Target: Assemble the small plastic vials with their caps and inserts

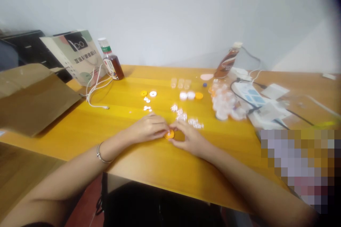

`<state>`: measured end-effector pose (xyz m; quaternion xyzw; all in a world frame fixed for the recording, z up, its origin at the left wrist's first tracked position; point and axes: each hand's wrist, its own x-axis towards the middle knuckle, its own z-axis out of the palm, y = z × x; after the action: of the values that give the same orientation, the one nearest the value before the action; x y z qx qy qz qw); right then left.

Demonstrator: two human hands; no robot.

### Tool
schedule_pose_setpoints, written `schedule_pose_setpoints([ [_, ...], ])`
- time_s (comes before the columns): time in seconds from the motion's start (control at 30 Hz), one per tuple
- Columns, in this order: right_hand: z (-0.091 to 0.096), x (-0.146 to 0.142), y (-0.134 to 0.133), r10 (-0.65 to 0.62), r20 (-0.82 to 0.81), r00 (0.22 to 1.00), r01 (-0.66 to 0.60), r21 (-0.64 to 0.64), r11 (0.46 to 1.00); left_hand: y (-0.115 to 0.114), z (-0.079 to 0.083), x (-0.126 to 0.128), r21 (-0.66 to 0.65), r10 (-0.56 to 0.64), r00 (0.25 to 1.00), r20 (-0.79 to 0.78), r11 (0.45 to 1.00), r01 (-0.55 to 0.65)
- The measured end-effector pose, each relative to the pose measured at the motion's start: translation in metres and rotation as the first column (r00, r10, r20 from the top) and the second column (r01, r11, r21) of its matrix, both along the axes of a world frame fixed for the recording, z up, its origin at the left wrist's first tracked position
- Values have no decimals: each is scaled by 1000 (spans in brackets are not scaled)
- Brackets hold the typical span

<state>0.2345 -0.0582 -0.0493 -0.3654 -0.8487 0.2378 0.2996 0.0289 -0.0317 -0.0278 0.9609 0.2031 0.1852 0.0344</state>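
My left hand (149, 127) and my right hand (188, 137) meet over the yellow wooden table (149, 163), fingers pinched together on a small orange round piece (169, 134). A silver bracelet (102, 156) sits on my left wrist. Just beyond my fingers lie several small white plastic bits (183, 115). Further back rest a yellow ring (144, 93), a white ring (152, 93), two white caps (187, 95) and an orange cap (199, 95).
A heap of clear plastic parts (226, 103) lies to the right. Two brown bottles (113, 62) (227, 62) stand at the back. A paper bag (76, 55) with a white cable (96, 88), a brown cardboard flap (29, 95) and a power strip (252, 94) ring the work area.
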Motion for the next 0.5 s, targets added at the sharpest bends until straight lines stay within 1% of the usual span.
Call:
schedule_pose_setpoints([
  [0.1, 0, 0, 0, -9, -10, 1000, 9, 0, 1000, 2, -4, 0, 103, 28, 997, -70, 994, -21],
  [0.2, 2, -1, 0, -22, -9, 1000, 22, -6, 1000, 2, -5, 1, 151, 15, 993, -115, 989, 2],
  [0.27, 2, -2, -1, -25, -13, 1000, 24, -16, 1000, 1, -2, 2, 129, 2, 990, -138, 992, 16],
  [0.4, 2, -2, 0, -17, -26, 1000, 16, -40, 999, -2, 7, 1, 18, -26, 988, -150, 999, 29],
  [0.5, 1, -2, 0, -18, -21, 1000, 17, -52, 999, -4, 12, -1, -1, -29, 985, -173, 1000, 29],
])
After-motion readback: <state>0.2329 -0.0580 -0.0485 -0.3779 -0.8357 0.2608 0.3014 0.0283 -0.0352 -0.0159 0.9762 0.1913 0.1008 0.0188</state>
